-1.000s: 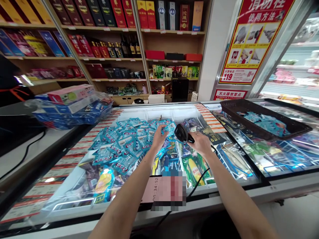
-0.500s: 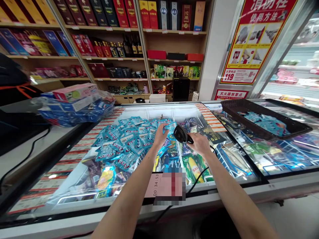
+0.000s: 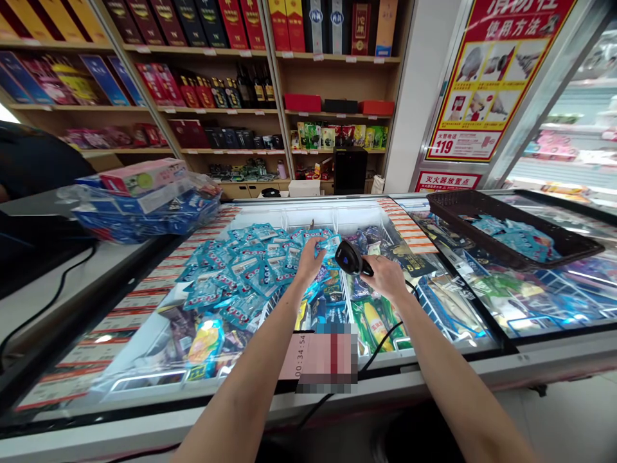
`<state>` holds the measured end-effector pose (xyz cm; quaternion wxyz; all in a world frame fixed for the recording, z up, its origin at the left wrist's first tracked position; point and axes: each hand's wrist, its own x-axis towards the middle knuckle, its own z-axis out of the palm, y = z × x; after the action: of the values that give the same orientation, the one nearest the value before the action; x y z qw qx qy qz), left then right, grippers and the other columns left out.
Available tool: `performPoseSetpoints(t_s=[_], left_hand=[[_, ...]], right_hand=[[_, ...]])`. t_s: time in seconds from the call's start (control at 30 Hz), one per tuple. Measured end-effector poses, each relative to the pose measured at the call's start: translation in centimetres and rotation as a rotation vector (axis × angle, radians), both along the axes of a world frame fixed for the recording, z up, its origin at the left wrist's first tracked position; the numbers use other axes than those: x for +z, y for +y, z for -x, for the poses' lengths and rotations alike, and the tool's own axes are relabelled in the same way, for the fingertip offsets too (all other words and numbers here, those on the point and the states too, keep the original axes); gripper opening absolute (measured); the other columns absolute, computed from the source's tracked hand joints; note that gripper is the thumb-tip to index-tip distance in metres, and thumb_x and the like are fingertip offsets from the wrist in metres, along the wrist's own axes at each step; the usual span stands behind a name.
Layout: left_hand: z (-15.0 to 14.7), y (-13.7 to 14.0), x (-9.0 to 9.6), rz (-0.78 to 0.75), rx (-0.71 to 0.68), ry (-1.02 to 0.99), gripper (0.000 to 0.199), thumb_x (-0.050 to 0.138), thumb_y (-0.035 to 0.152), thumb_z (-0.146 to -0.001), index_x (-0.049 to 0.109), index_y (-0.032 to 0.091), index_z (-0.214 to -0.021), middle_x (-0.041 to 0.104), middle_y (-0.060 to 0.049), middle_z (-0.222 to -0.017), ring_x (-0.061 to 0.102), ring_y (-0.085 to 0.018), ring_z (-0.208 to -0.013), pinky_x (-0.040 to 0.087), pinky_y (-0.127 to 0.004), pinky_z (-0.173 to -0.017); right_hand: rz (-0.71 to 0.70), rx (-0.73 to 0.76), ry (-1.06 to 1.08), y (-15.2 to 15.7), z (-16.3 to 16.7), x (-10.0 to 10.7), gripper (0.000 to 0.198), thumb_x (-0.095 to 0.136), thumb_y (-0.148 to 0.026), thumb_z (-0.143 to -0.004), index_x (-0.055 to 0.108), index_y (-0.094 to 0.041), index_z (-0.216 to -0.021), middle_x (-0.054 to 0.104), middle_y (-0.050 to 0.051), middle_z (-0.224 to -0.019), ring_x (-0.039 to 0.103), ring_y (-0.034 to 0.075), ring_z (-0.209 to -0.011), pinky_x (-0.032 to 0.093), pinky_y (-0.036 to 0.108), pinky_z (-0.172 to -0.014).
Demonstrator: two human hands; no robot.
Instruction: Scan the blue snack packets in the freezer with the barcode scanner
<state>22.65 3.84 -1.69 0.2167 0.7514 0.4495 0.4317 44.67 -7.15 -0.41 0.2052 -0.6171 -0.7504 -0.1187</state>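
Observation:
My left hand (image 3: 311, 258) pinches a small blue packet (image 3: 330, 247) near the middle of the chest freezer. In my right hand (image 3: 385, 276) is a black barcode scanner (image 3: 351, 258), its head turned toward that packet and close to it. A black cable (image 3: 387, 336) runs from the scanner down over the freezer's front edge. Left of my hands, a wide pile of similar blue packets (image 3: 248, 267) lies on the freezer. Below my left hand, other wrapped goods show in white wire baskets.
A dark tray (image 3: 513, 225) with more blue packets rests at the right. Bagged boxes (image 3: 149, 199) stand on the left counter, beside a person's dark sleeve (image 3: 41, 157). Behind the freezer are shelves (image 3: 337, 58) of boxes and bottles. A pink timer screen (image 3: 318, 357) sits at the front edge.
My hands, the packet and the scanner stay almost in place; the scanner's head has tilted slightly. The person in dark clothing at the far left has shifted.

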Motion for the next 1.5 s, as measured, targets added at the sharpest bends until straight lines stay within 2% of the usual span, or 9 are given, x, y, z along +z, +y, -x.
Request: performPoseSetpoints(t_s=[0.23, 0.37, 0.63, 0.77, 0.9, 1.13, 1.23, 1.33, 1.5], left_hand=[[0.0, 0.1, -0.1, -0.036, 0.010, 0.024, 0.032, 0.045, 0.028, -0.087, 0.048, 0.022, -0.118, 0.055, -0.006, -0.120, 0.051, -0.020, -0.108, 0.040, -0.033, -0.094], [-0.3, -0.3, -0.3, -0.164, 0.050, 0.048, 0.033, 0.044, 0.022, -0.087, 0.047, 0.020, -0.120, 0.053, -0.009, -0.120, 0.048, -0.021, -0.115, 0.039, -0.036, -0.099], [-0.2, -1.9, 1.1, -0.314, 0.097, 0.294, 0.040, 0.040, 0.016, -0.086, 0.045, 0.018, -0.126, 0.048, -0.013, -0.119, 0.052, -0.023, -0.107, 0.043, -0.037, -0.093], [1.6, -2.2, 1.8, -0.313, 0.226, 0.424, 0.049, 0.045, 0.017, -0.083, 0.042, 0.020, -0.132, 0.049, -0.015, -0.120, 0.052, -0.029, -0.108, 0.041, -0.043, -0.093], [2.9, -2.8, 1.7, -0.354, 0.347, 0.505, 0.042, 0.045, 0.018, -0.084, 0.052, 0.026, -0.125, 0.045, -0.014, -0.133, 0.042, -0.035, -0.121, 0.032, -0.052, -0.100], [1.0, -3.1, 1.4, -0.426, 0.057, 0.620, 0.043, 0.038, 0.010, -0.085, 0.059, 0.030, -0.116, 0.048, -0.008, -0.137, 0.041, -0.030, -0.126, 0.021, -0.052, -0.107], [-0.2, -3.1, 0.9, -0.430, 0.029, 0.628, 0.036, 0.039, 0.016, -0.087, 0.061, 0.027, -0.113, 0.056, -0.009, -0.126, 0.048, -0.028, -0.117, 0.023, -0.050, -0.106], [-0.9, -3.0, 0.4, -0.384, 0.088, 0.591, 0.029, 0.039, 0.033, -0.091, 0.063, 0.024, -0.105, 0.063, -0.010, -0.108, 0.053, -0.028, -0.106, 0.029, -0.048, -0.100], [-2.0, -2.7, -0.2, -0.302, 0.171, 0.596, 0.043, 0.052, 0.060, -0.079, 0.064, 0.021, -0.091, 0.062, -0.012, -0.099, 0.051, -0.033, -0.104, 0.032, -0.049, -0.095]], right_hand=[[-0.003, -0.012, 0.010, 0.1, 0.1, -0.2, 0.036, 0.056, -0.038, -0.085, 0.058, -0.023, -0.117, 0.068, 0.004, -0.104, 0.060, 0.018, -0.100, 0.042, 0.025, -0.074], [-0.010, -0.020, 0.018, 0.1, 0.0, -0.4, 0.036, 0.056, -0.036, -0.083, 0.058, -0.025, -0.118, 0.067, 0.003, -0.106, 0.060, 0.019, -0.099, 0.042, 0.025, -0.074], [0.024, -0.045, 0.023, 0.1, -0.5, -0.5, 0.038, 0.057, -0.036, -0.083, 0.058, -0.026, -0.119, 0.067, 0.003, -0.107, 0.060, 0.019, -0.100, 0.043, 0.025, -0.075], [0.025, -0.047, 0.023, 0.0, -0.6, -0.4, 0.038, 0.057, -0.038, -0.083, 0.057, -0.026, -0.119, 0.068, 0.003, -0.105, 0.061, 0.020, -0.098, 0.043, 0.026, -0.073], [0.031, -0.068, 0.034, -0.1, -0.6, -0.2, 0.038, 0.056, -0.039, -0.084, 0.057, -0.026, -0.119, 0.067, 0.004, -0.105, 0.060, 0.020, -0.099, 0.043, 0.026, -0.073], [0.011, -0.158, 0.051, -0.1, -1.1, -0.1, 0.036, 0.054, -0.039, -0.085, 0.058, -0.027, -0.118, 0.067, 0.004, -0.105, 0.061, 0.020, -0.097, 0.044, 0.027, -0.074], [0.004, -0.192, 0.063, 0.0, -1.3, -0.1, 0.036, 0.055, -0.039, -0.085, 0.058, -0.026, -0.118, 0.068, 0.005, -0.104, 0.062, 0.021, -0.096, 0.044, 0.027, -0.073], [0.013, -0.215, 0.074, 0.2, -1.5, 0.0, 0.036, 0.055, -0.040, -0.085, 0.058, -0.026, -0.118, 0.068, 0.006, -0.103, 0.062, 0.021, -0.096, 0.044, 0.027, -0.074], [0.046, -0.223, 0.068, 0.3, -1.4, 0.4, 0.037, 0.054, -0.041, -0.086, 0.057, -0.026, -0.119, 0.068, 0.007, -0.104, 0.061, 0.022, -0.097, 0.044, 0.027, -0.075]])
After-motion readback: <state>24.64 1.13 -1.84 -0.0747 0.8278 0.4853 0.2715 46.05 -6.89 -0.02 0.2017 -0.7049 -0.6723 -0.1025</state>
